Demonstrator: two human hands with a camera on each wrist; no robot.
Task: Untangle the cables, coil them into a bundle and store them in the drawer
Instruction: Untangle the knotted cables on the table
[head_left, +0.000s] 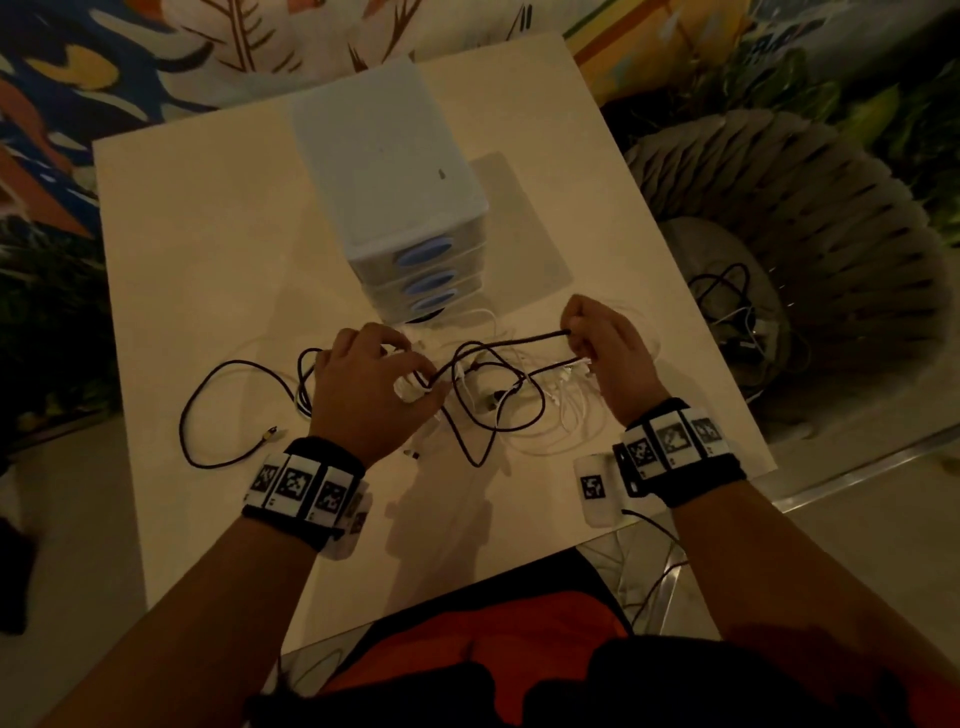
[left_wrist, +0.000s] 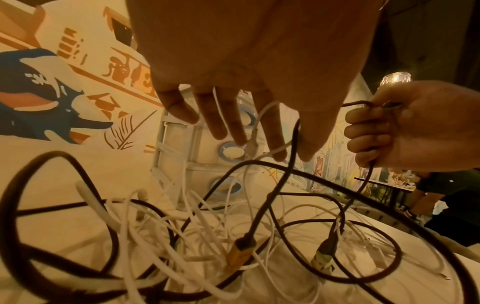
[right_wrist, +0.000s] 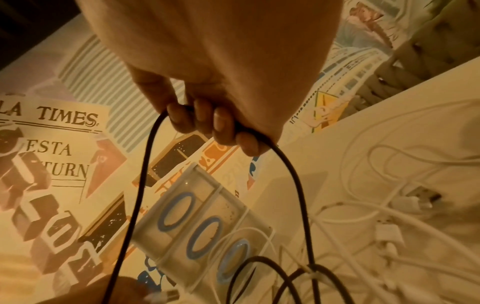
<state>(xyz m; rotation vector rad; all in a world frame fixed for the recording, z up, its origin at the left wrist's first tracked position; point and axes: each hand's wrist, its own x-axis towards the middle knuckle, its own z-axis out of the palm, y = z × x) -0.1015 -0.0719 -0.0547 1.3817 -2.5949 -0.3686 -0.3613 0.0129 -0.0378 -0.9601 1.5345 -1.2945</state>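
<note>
Right hand (head_left: 608, 353) fisted round dark cable (head_left: 514, 343), strand running leftward to left hand (head_left: 369, 384), which pinches white cable (left_wrist: 259, 115) in front of drawer unit (head_left: 395, 171)

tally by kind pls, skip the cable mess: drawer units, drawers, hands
drawer unit: 1
drawers: 3
hands: 2, left hand pinching a white cable, right hand gripping a dark cable
total: 6
</note>
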